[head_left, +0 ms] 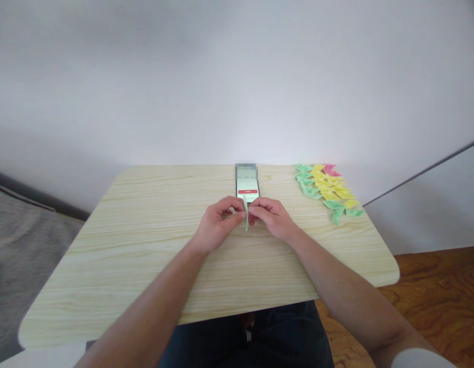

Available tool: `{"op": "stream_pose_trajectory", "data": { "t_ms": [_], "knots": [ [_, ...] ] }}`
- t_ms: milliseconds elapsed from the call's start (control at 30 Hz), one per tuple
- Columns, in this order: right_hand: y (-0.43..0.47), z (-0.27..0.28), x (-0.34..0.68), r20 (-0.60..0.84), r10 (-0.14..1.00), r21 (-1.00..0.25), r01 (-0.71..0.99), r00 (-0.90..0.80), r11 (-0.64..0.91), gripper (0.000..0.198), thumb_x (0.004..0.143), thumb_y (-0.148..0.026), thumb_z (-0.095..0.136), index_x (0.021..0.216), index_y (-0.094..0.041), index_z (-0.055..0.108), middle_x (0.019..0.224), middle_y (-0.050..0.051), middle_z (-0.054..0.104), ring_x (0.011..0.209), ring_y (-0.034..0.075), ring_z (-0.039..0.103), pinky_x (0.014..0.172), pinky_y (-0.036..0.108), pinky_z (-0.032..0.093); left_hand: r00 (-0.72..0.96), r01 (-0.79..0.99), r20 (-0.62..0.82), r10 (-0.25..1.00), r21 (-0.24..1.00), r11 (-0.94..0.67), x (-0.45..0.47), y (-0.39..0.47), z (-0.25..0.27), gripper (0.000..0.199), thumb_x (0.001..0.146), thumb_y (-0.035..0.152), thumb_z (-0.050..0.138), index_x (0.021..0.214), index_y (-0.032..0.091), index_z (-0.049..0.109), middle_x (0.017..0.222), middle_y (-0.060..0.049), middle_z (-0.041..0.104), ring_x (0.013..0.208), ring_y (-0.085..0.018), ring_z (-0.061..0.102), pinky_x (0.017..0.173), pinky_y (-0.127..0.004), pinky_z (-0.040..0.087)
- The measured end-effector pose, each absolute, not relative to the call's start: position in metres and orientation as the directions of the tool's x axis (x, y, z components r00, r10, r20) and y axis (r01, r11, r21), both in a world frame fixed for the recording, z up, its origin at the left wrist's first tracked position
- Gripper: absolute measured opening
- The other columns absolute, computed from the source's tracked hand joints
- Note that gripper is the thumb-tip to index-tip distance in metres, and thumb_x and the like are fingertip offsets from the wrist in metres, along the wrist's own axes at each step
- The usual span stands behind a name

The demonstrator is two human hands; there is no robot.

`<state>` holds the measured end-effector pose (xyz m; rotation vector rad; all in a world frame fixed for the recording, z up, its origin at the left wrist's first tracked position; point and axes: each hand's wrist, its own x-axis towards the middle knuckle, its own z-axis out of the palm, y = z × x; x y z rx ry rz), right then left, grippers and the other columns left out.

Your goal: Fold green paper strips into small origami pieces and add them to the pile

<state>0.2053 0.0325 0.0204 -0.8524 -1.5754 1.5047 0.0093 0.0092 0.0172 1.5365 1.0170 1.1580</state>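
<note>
Between my two hands a thin piece of folded green paper (246,221) stands nearly upright, seen almost edge-on. My left hand (220,221) pinches it from the left with thumb and fingers. From the other side my right hand (273,217) grips it too, its fingertips touching the paper around mid-height. Just behind the fingers a phone (247,186) lies on the table, its screen lit with a red bar and its upper part blurred out. How the paper is folded cannot be made out at this angle.
Several folded green paper pieces (306,181), yellow paper pieces (329,186) and a pink one (331,169) lie at the back right of the light wooden table (137,255). A white wall (237,82) rises behind the table. Grey fabric (26,255) is at the left.
</note>
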Motion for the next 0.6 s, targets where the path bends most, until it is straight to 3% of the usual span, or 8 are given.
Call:
{"op": "stream_pose_trajectory", "data": {
  "t_ms": [300, 467, 600],
  "knots": [
    [0.0312, 0.0203, 0.2041, 0.082, 0.874, -0.996, -0.014, -0.480, 0.086, 0.023, 0.092, -0.039, 0.067, 0.080, -0.019, 0.068, 0.073, 0.001, 0.069, 0.070, 0.015, 0.065, 0.071, 0.029, 0.052, 0.202, 0.135, 0.259, 0.944, 0.948, -0.289, 0.0091, 0.0064, 0.0234, 0.008, 0.083, 0.029, 0.076, 0.084, 0.021, 0.075, 0.103, -0.008, 0.071, 0.102, -0.025, 0.063, 0.090, -0.037, 0.048],
    [0.0302, 0.0212, 0.2044, 0.087, 0.869, -0.995, -0.007, -0.488, 0.096, 0.023, 0.092, -0.039, 0.067, 0.080, -0.019, 0.067, 0.073, 0.001, 0.069, 0.072, 0.015, 0.065, 0.072, 0.029, 0.052, 0.212, 0.203, 0.185, 0.960, 0.952, -0.228, 0.0094, 0.0053, 0.0256, 0.010, 0.083, 0.029, 0.074, 0.081, 0.020, 0.071, 0.082, -0.003, 0.068, 0.078, -0.018, 0.060, 0.070, -0.030, 0.044],
    [0.0301, 0.0212, 0.2062, 0.103, 0.864, -0.992, 0.011, -0.492, 0.124, 0.025, 0.093, -0.040, 0.066, 0.078, -0.020, 0.066, 0.072, 0.000, 0.067, 0.072, 0.015, 0.063, 0.072, 0.029, 0.050, 0.255, 0.127, 0.124, 0.959, 0.979, -0.160, 0.0101, 0.0040, 0.0242, 0.013, 0.085, 0.032, 0.073, 0.085, 0.019, 0.073, 0.082, -0.005, 0.072, 0.079, -0.019, 0.064, 0.073, -0.031, 0.048]
  ]
}}
